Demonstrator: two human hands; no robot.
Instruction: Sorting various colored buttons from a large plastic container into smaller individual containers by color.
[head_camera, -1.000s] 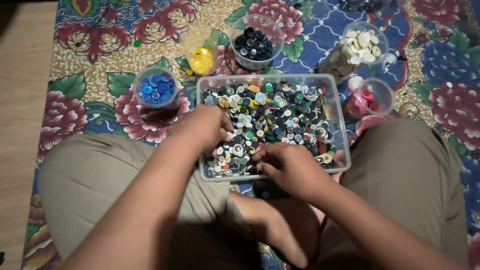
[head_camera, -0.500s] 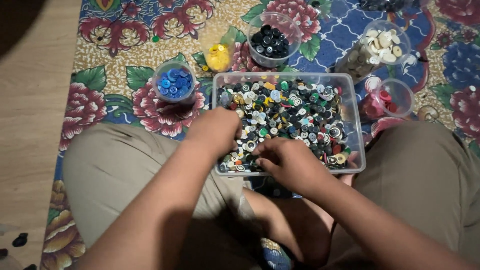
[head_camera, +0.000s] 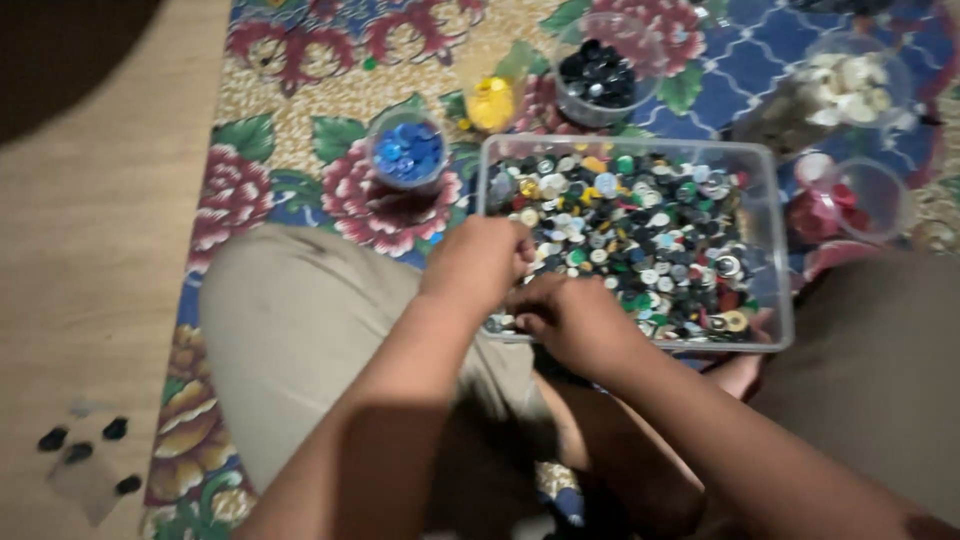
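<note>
A clear plastic bin (head_camera: 775, 250) full of mixed coloured buttons (head_camera: 650, 230) rests on the flowered mat between my knees. My left hand (head_camera: 478, 262) hovers over the bin's near left corner, fingers curled down into the buttons. My right hand (head_camera: 572, 318) sits just beside it at the front rim, fingers bent, touching the buttons. The fingertips of both hands are hidden, so whether they pinch a button I cannot tell.
Small clear cups stand around the bin: blue buttons (head_camera: 408, 152), yellow ones (head_camera: 491, 102), black ones (head_camera: 597, 75), white ones (head_camera: 850, 80), red ones (head_camera: 850, 205). Bare wooden floor (head_camera: 90, 250) lies left of the mat, with a few dark buttons (head_camera: 85, 450) on it.
The view has swung left, showing more floor. Both hands have drawn together at the bin's near left corner.
</note>
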